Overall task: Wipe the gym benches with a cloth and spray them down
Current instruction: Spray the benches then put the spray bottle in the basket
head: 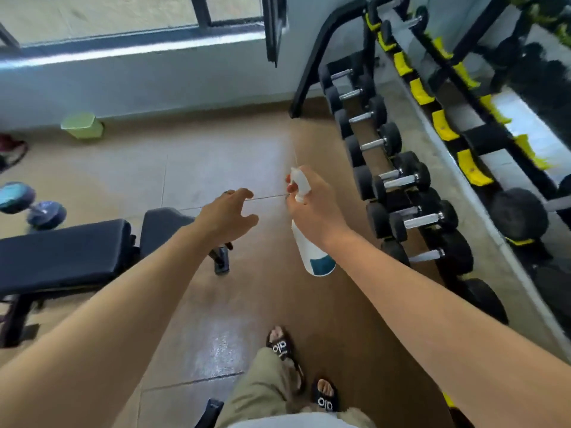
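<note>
So right hand (315, 208) grips the spray bottle (312, 251), left hand (227, 213) spread, holding nothing; bench (61, 251) at 9 o'clock, dumbbell rack (398, 180) crowding 2 o'clock.

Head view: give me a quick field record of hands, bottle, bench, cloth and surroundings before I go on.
right hand: grips the spray bottle at its neck, nozzle pointing away over the floor
left hand: held out in the air, fingers loosely curled, holding nothing
bench: black padded, low at the person's left, nothing touching it
cloth: none in view
dumbbell rack: along the right, black dumbbells in a row
green bin: on the floor by the far wall
</note>
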Available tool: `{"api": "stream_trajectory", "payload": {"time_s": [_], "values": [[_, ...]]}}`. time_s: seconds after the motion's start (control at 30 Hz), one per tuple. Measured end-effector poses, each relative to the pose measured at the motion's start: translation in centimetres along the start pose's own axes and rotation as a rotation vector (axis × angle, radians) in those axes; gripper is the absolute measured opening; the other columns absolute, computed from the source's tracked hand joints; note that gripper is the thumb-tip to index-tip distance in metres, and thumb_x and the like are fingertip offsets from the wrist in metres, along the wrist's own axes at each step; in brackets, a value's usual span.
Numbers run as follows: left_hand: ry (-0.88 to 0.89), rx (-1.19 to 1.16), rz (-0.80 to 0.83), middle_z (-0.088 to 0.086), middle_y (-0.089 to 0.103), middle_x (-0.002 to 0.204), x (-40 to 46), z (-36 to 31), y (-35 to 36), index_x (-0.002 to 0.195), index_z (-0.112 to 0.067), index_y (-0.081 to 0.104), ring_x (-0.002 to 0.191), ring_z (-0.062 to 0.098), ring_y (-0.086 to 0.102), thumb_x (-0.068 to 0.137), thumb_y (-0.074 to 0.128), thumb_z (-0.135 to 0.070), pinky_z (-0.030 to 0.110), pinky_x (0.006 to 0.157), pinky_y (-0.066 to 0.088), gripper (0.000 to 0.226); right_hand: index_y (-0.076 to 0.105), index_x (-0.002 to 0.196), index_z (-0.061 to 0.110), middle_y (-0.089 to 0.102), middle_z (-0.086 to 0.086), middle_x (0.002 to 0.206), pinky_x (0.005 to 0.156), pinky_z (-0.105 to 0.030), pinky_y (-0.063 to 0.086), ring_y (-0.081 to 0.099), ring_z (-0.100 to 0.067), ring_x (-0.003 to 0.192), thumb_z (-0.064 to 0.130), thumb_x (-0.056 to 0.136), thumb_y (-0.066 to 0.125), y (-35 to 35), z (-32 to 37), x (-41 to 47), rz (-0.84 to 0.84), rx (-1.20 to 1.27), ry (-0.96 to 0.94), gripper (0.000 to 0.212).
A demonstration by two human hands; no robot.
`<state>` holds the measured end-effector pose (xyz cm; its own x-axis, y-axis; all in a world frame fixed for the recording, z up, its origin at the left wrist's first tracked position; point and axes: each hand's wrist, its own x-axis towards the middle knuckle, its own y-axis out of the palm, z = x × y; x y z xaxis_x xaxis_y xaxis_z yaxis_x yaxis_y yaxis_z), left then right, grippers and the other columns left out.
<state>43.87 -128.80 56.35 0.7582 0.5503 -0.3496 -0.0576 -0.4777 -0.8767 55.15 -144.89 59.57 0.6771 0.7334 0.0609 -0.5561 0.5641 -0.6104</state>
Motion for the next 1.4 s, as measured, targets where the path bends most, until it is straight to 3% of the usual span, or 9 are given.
{"api": "stream_trajectory", "payload": {"time_s": [0.07,0.17,0.3,0.63,0.73,0.87,0.97,1.23,1.4], "values": [[-0.047,-0.026,-0.017,0.005,0.052,0.145,4.3,1.8,-1.2,0.150,-0.026,0.041,0.129,0.028,0.051,0.098,0.060,-0.040,0.045,0.104,0.045,0.057,0.058,0.120,0.008,0.064,-0.011,0.111,0.081,-0.027,0.055,0.061,-0.022,0.096,0.005,0.098,0.056,1.4,0.1,5.2,0.047,0.034,-0.011,0.022],[-0.089,-0.067,-0.028,0.006,0.053,0.144,11.0,4.8,-3.5,0.150,-0.025,0.041,0.127,0.028,0.053,0.098,0.060,-0.038,0.043,0.102,0.046,0.057,0.057,0.123,0.009,0.062,-0.007,0.114,0.069,-0.003,0.040,0.056,-0.014,0.093,0.007,0.099,0.058,4.2,0.0,13.0,0.085,0.063,-0.038,0.023],[-0.165,-0.098,-0.048,0.005,0.052,0.146,19.2,8.7,-8.2,0.150,-0.027,0.041,0.126,0.028,0.054,0.098,0.060,-0.040,0.045,0.104,0.047,0.057,0.056,0.126,0.013,0.064,-0.004,0.116,0.066,0.004,0.037,0.056,-0.010,0.093,0.011,0.098,0.061,8.3,0.6,23.6,0.117,0.071,-0.069,0.028],[-0.355,-0.179,-0.134,0.007,0.050,0.151,37.8,16.8,-20.2,0.151,-0.027,0.041,0.130,0.029,0.054,0.098,0.062,-0.039,0.045,0.106,0.047,0.058,0.058,0.124,0.012,0.065,-0.005,0.119,0.077,-0.005,0.040,0.056,-0.013,0.094,0.011,0.097,0.063,15.6,4.5,49.1,0.272,0.155,-0.157,0.027],[-0.453,-0.217,-0.178,0.007,0.050,0.151,42.9,19.3,-23.4,0.151,-0.027,0.041,0.130,0.029,0.054,0.097,0.061,-0.040,0.043,0.105,0.046,0.059,0.059,0.122,0.012,0.065,-0.002,0.115,0.074,-0.004,0.039,0.056,-0.013,0.093,0.010,0.097,0.063,18.4,5.8,56.9,0.337,0.158,-0.211,0.025],[-0.570,-0.264,-0.185,0.006,0.051,0.150,48.2,22.7,-27.6,0.150,-0.029,0.042,0.133,0.028,0.051,0.096,0.061,-0.040,0.042,0.106,0.043,0.059,0.060,0.114,0.013,0.064,0.000,0.106,0.069,-0.018,0.043,0.056,-0.015,0.087,0.012,0.098,0.062,21.6,8.5,66.3,0.406,0.171,-0.274,0.017],[-0.629,-0.312,-0.209,0.007,0.051,0.150,51.5,25.9,-30.5,0.150,-0.028,0.043,0.134,0.029,0.050,0.096,0.061,-0.039,0.042,0.108,0.042,0.058,0.059,0.113,0.016,0.063,0.004,0.105,0.066,-0.015,0.041,0.056,-0.013,0.085,0.016,0.099,0.061,24.7,11.2,72.2,0.476,0.171,-0.320,0.014],[-0.738,-0.396,-0.233,0.010,0.051,0.147,61.3,41.3,-37.0,0.150,-0.031,0.041,0.124,0.031,0.055,0.094,0.063,-0.041,0.044,0.104,0.047,0.061,0.058,0.108,0.020,0.062,0.008,0.099,0.064,-0.024,0.043,0.055,-0.003,0.078,0.020,0.097,0.061,38.1,18.5,86.2,0.586,0.196,-0.384,0.012],[-0.742,-0.431,-0.247,0.009,0.049,0.148,66.5,51.8,-42.5,0.150,-0.029,0.042,0.127,0.030,0.053,0.096,0.063,-0.039,0.045,0.107,0.046,0.059,0.056,0.112,0.017,0.064,0.005,0.099,0.075,-0.039,0.053,0.059,-0.014,0.084,0.022,0.099,0.059,47.1,24.9,93.9,0.620,0.155,-0.393,0.015]]}}
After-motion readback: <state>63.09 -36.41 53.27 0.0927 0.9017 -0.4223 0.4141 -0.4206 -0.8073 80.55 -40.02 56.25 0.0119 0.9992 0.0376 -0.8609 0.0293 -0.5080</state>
